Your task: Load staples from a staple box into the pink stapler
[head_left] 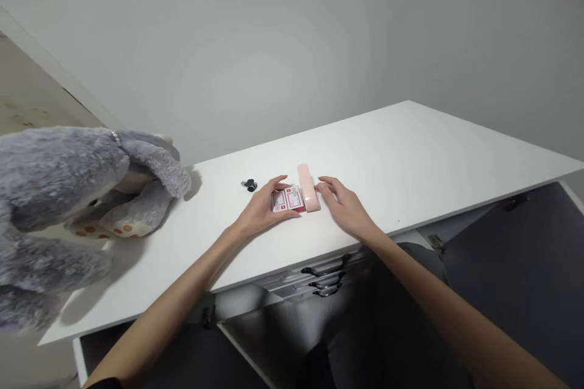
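My left hand [266, 206] curves round two small red-and-white boxes [288, 199] lying side by side on the white tabletop, thumb along the near side and fingers along the far side. Against the right end of these boxes lies a long, rounded pink stapler [308, 188], pointing away from me. My right hand [342, 203] rests just right of the stapler, its fingers loosely apart and one fingertip at the stapler's side. Whether that fingertip presses on it, I cannot tell. A small black object with a shiny metal part [250, 185] lies beyond my left hand.
A large grey plush toy [73, 182] takes up the left end of the white table [387, 158]. Behind stands a grey wall [292, 42]. Below the front edge are drawers with black handles [326, 267] and dark cabinet doors [515, 261] standing ajar.
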Demonstrator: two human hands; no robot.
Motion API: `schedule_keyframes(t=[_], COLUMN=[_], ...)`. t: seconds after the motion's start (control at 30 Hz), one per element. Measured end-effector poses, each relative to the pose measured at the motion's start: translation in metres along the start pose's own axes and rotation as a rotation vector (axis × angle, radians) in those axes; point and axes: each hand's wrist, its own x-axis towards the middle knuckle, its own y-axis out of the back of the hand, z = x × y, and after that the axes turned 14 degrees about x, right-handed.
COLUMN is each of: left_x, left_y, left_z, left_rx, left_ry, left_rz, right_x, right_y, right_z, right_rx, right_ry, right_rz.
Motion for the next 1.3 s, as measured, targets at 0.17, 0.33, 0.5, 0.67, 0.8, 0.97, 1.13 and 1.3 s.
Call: schedule_keyframes(t=[0.17, 0.33, 0.5, 0.67, 0.8, 0.97, 1.13, 1.3], left_x=[0.003, 0.015, 0.022, 0.021, 0.025, 0.030, 0.032, 0.032], left_y=[-0.002, -0.009, -0.024, -0.040, -0.054, -0.064, -0.068, -0.071], left_z=[0.000, 0.012, 0.018, 0.017, 0.027, 0.049, 0.063, 0.063], left_rx=[-0.002, -0.033, -0.065, -0.362, -0.740, -0.814, -0.761, -0.734], left_ry=[-0.050, -0.187, -0.217, 0.158, 0.440, 0.567, 0.581, 0.578], left_rz=[0.196, 0.262, 0.256, 0.253, 0.254, 0.376, 0.458, 0.430], right_x=[0.001, 0.000, 0.001, 0.000, -0.001, -0.002, -0.002, -0.002], right_y=[0.000, 0.000, 0.001, 0.000, -0.001, -0.001, -0.002, -0.001], right_z=[0.000, 0.001, 0.000, -0.002, -0.004, -0.004, -0.003, -0.003], right_rx=[-0.001, -0.021, -0.034, -0.045, -0.044, -0.069, -0.073, -0.047], right_ry=[0.009, 0.009, 0.018, 0.007, 0.024, 0.041, 0.066, 0.064], right_rz=[0.006, 0.004, -0.001, 0.011, 0.002, 0.000, -0.008, 0.000])
